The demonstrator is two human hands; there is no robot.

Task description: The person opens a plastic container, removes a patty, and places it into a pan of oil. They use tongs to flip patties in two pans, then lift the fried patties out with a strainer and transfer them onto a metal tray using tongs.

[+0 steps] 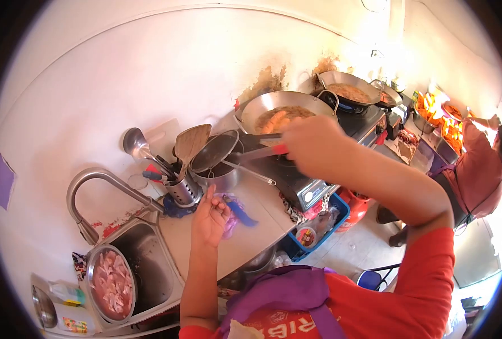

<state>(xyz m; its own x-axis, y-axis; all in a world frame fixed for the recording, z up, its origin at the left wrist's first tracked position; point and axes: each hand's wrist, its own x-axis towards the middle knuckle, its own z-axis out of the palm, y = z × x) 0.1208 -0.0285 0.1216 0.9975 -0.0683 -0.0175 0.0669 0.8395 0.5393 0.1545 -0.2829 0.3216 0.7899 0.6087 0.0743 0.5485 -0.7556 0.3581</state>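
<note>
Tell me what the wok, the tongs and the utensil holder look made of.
The wok looks like bare steel or aluminium: dull grey sheen on its rim. The tongs in the right hand have shiny metal arms and red grips, perhaps plastic or rubber. The utensil holder seems stainless steel: polished, perforated wall.

The bare right hand (313, 141) reaches far forward and across. Its forearm stretches long and nearly straight from a short red sleeve (431, 254) at the upper arm. The fingers are curled tight in a closed grip, back of the hand up, slightly blurred. The bare left hand (210, 217) stays nearer the body, forearm running straight out from the torso, palm down, fingers loosely bent with one finger stretched ahead. The two hands are well apart
</note>
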